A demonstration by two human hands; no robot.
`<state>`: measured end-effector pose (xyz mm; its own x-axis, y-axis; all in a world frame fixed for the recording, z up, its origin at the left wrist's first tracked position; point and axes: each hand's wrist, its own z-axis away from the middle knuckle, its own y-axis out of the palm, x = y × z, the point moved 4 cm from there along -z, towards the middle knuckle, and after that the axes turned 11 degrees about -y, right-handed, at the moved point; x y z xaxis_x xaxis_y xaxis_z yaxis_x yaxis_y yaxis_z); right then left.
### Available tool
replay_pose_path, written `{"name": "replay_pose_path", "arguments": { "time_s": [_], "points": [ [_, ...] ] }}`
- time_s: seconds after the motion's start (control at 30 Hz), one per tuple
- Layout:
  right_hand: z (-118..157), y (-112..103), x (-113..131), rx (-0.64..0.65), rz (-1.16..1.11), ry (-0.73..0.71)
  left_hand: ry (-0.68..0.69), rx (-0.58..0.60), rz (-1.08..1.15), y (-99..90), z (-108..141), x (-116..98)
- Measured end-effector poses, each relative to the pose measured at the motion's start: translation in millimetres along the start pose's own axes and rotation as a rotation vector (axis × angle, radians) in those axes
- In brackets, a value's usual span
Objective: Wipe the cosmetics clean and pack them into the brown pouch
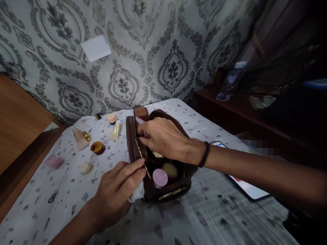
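Observation:
A brown zippered bag (131,143) stands wide open on the bed. Into it reaches my right hand (163,137), fingers bent and pressed together near its far left wall; whatever they grip is hidden. My left hand (120,190) rests its fingertips on the zipped left edge, with a bunched white cloth (138,194) held beneath the fingers. Inside the near end of the bag sit a jar with a pink lid (160,177) and a rounded olive-brown item (170,170). The rest of the contents is dark or covered by my right hand.
Left of the bag lie a cream tube (115,130), an amber jar (97,147), a peach tube (80,139), a pink item (54,161) and a small cream-coloured jar (87,167). A phone (251,187) is under my right forearm. A plastic bottle (231,81) stands on the dark red table.

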<state>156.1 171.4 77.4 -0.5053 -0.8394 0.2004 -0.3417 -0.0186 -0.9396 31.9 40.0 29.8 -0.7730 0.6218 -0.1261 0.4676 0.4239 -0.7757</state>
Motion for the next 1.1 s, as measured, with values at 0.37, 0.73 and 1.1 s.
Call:
{"name": "replay_pose_path", "arguments": {
  "time_s": [0.37,0.73,1.1],
  "points": [
    [-0.2,-0.7,-4.4,-0.106,0.000,-0.318,0.006,-0.014,-0.057,1.0,3.1,0.6],
    [-5.1,10.1,-11.3,0.167,-0.009,-0.415,0.034,-0.007,-0.127,-3.8,-4.1,-3.3],
    [-9.0,11.0,-2.2,0.054,0.197,-0.496,0.028,-0.044,-0.132,-3.7,-3.5,-3.3]
  ]
}}
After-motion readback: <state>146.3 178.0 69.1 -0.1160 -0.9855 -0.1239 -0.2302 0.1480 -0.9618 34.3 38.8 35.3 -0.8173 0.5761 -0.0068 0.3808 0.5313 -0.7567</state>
